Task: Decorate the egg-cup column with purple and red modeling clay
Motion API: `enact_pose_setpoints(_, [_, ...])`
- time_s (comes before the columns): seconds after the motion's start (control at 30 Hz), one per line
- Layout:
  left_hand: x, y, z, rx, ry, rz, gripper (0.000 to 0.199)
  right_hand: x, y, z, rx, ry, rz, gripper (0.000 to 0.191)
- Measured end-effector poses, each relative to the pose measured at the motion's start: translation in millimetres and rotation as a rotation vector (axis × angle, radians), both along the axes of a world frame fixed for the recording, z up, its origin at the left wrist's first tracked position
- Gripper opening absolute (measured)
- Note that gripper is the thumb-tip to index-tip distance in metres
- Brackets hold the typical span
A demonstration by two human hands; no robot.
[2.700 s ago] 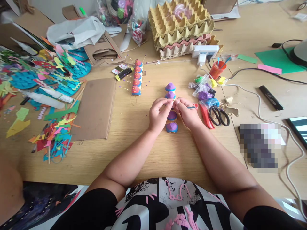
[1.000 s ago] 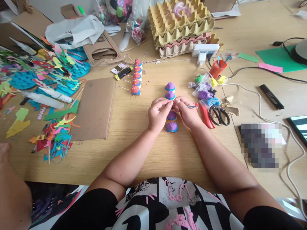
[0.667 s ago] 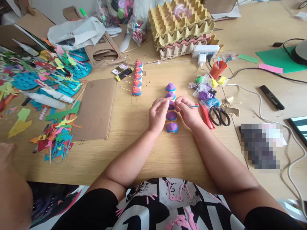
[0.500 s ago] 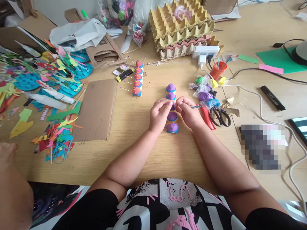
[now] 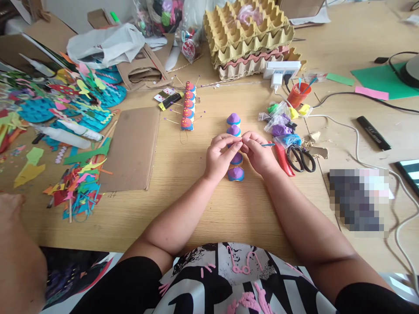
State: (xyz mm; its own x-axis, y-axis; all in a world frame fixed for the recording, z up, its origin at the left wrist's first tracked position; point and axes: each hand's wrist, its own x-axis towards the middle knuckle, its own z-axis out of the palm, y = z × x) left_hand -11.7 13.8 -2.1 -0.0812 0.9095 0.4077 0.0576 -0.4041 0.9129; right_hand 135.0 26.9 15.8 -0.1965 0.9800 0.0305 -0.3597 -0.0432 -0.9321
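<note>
Both hands are working mid-table, over the purple row (image 5: 236, 159), fingertips meeting. Left hand (image 5: 221, 156) is pinching, thumb against index finger; can't tell whether anything small is sitting between the tips. Right hand (image 5: 260, 155) is gripping a thin blue tool (image 5: 268, 145), its end sticking out to the right; its thumb and index finger are also closing together, touching the left's tips.

Purple row is standing on the table (image 5: 183, 174), running away from the person: bumps with purple tops, blue lower bands. Two bumps are showing beyond the hands, two nearer; the fingers are covering the middle.

Red row (image 5: 187, 112) is standing farther back, to the left, well apart from the hands; thin sticks with purple tips are poking out of its sides. Cardboard (image 5: 131, 148) is lying left of it, nearer the person; scraps (image 5: 77, 183) are piling up beside that, glue bottles (image 5: 62, 136) lying just behind.

Right side: red knife (image 5: 284, 160) is lying near the right hand, scissors (image 5: 301, 158) just beside it. Clay bags (image 5: 282, 130) are sitting behind those, then an orange cup (image 5: 297, 97) holding blue sticks. Marker (image 5: 373, 133) is lying farther right. Egg trays (image 5: 229, 43) are stacking at the back, power strip (image 5: 282, 69) sitting in front. Another person's arm (image 5: 24, 257) is showing at far left.
</note>
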Motion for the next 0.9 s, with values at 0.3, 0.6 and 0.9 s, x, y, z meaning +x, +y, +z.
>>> enact_pose_setpoints(0.3, [-0.9,0.1,0.4,0.03,0.034,0.034,0.03,1.1,-0.5,-2.5,0.031,0.016,0.032,0.034])
enact_pose_setpoints(0.6, [-0.9,0.9,-0.6,0.046,0.023,0.04,0.029,2.4,0.7,-4.0,0.048,-0.019,0.054,0.036])
enact_pose_setpoints(0.9, [-0.8,1.0,-0.1,0.063,0.011,0.014,0.026,2.9,1.8,-7.8,0.044,0.019,0.056,0.028])
